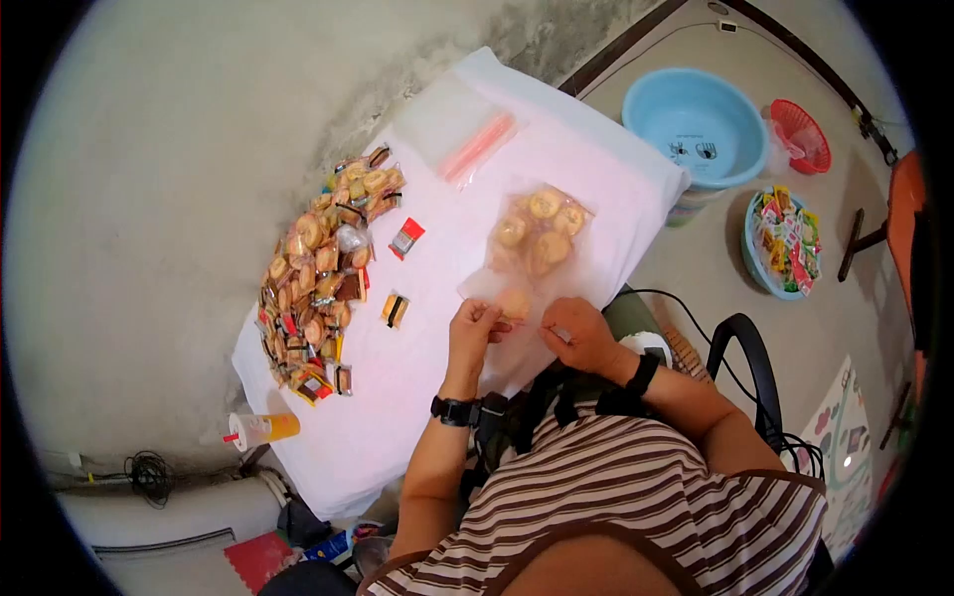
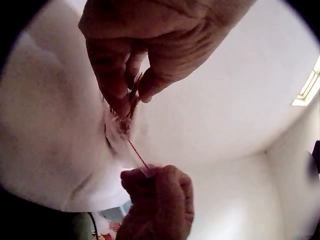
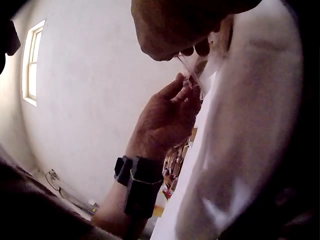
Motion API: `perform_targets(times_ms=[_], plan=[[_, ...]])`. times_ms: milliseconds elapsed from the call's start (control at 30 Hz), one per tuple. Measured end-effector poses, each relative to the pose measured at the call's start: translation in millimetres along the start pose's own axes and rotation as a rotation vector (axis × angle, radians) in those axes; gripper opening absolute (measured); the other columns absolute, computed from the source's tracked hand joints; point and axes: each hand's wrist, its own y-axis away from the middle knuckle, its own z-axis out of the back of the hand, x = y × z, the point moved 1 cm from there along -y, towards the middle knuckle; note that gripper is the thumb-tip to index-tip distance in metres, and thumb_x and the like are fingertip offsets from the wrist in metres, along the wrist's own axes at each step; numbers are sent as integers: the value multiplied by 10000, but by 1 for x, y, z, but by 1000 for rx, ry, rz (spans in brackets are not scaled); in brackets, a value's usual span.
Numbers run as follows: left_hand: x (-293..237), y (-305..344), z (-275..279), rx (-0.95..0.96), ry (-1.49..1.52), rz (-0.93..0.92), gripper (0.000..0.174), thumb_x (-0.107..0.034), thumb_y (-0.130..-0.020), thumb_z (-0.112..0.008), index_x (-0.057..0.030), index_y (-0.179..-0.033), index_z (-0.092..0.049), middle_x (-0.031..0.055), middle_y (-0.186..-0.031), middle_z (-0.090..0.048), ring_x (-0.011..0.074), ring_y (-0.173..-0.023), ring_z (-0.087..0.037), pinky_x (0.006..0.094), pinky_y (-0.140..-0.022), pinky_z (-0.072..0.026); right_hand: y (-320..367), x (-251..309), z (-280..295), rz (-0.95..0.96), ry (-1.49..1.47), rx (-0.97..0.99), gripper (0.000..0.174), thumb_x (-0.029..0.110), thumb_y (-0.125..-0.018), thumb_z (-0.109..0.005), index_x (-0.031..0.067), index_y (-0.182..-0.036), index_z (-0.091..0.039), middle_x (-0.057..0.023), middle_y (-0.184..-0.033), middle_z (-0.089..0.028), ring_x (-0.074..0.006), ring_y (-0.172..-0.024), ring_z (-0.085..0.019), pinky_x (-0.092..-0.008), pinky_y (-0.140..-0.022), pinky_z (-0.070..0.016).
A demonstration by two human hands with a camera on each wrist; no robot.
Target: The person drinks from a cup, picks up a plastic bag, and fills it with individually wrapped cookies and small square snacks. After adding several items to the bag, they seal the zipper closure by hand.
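A clear plastic zip bag [image 1: 545,282] with several round cookies [image 1: 552,246] inside lies on the white-covered table, its mouth toward the person. My left hand [image 1: 475,333] pinches a wrapped cookie [image 1: 514,304] at the bag's mouth; in the left wrist view the cookie's edge shows between thumb and fingers. My right hand [image 1: 579,333] pinches the other side of the mouth, where a thin red zip line [image 2: 138,153] runs to its fingertips. In the right wrist view the right hand hides part of the bag.
A long heap of wrapped snacks [image 1: 310,268] lies at the table's left, with a red packet [image 1: 406,238] and a wrapped biscuit [image 1: 395,310] apart from it. Flat zip bags [image 1: 477,149] lie at the back. A drink cup [image 1: 263,429] stands left; blue basins [image 1: 696,109] stand right.
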Motion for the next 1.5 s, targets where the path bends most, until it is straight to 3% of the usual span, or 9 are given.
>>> perform_targets(times_ms=[233, 300, 533, 633, 800, 867, 1033, 1167, 1500], plan=[[-11, -40, -50, 137, 245, -22, 144, -128, -883, -585, -42, -992, -547, 65, -821, -626, 156, -650, -614, 228, -522, -448, 6, -8, 0, 19, -19, -31, 89, 95, -742, -656, 71, -753, -571, -78, -786, -589, -275, -730, -569, -368, -669, -437], [-16, -41, -75, -34, 425, -4, 149, -105, -880, -577, -24, -1003, -553, 64, -801, -615, 176, -624, -587, 256, -495, -439, 6, -9, -1, 61, -7, -52, 100, 100, -740, -665, 72, -751, -569, -81, -787, -587, -275, -735, -568, -371, -672, -438], [6, -74, -78, 20, 65, -106, 104, -145, -883, -590, -42, -885, -580, 67, -702, -583, 173, -612, -566, 272, -465, -419, 8, -10, 8, 27, 8, -15, 101, 100, -739, -668, 69, -756, -573, -82, -800, -591, -276, -761, -577, -364, -703, -448], [-12, -67, -83, 37, -22, 45, 145, -177, -888, -579, -42, -835, -583, 80, -679, -574, 176, -564, -543, 280, -457, -422, 8, -10, 8, 28, 22, -34, 100, 97, -737, -666, 67, -759, -574, -82, -805, -592, -275, -772, -581, -362, -716, -452], [1, -62, -49, 5, -634, -521, 167, -165, -875, -557, -3, -856, -589, 110, -631, -573, 179, -476, -531, 298, -458, -448, 4, -9, 12, 46, 7, -44, 117, 63, -715, -679, 63, -776, -579, -83, -791, -596, -281, -748, -578, -372, -682, -449], [-17, -11, -34, -44, -447, -321, 149, -147, -844, -602, -2, -876, -594, 123, -667, -584, 186, -557, -576, 315, -534, -475, 7, -9, 16, 28, 43, -42, 104, 78, -725, -670, 65, -768, -576, -86, -781, -593, -281, -741, -579, -373, -688, -452], [-22, 24, 9, -420, -893, -862, 322, -98, -773, -682, -46, -1075, -585, 159, -986, -597, 307, -958, -572, 374, -816, -466, 6, -5, 28, 53, 141, -128, 96, 96, -738, -658, 68, -761, -569, -89, -747, -577, -287, -697, -569, -390, -655, -450], [-35, 8, -2, -216, -857, -815, 394, -72, -754, -679, -64, -1133, -570, 177, -1162, -524, 341, -1051, -517, 370, -855, -445, 1, 3, 33, 49, 255, -95, 93, 94, -741, -654, 71, -764, -567, -90, -734, -575, -290, -666, -565, -375, -616, -450], [-120, -35, -10, -216, -543, -706, 165, -118, -839, -613, -17, -950, -681, 76, -773, -644, 133, -639, -598, 253, -580, -460, -106, 11, 87, -163, 232, -79, 115, 126, -793, -600, 34, -792, -531, -169, -652, -561, -341, -605, -580, -386, -547, -455]])
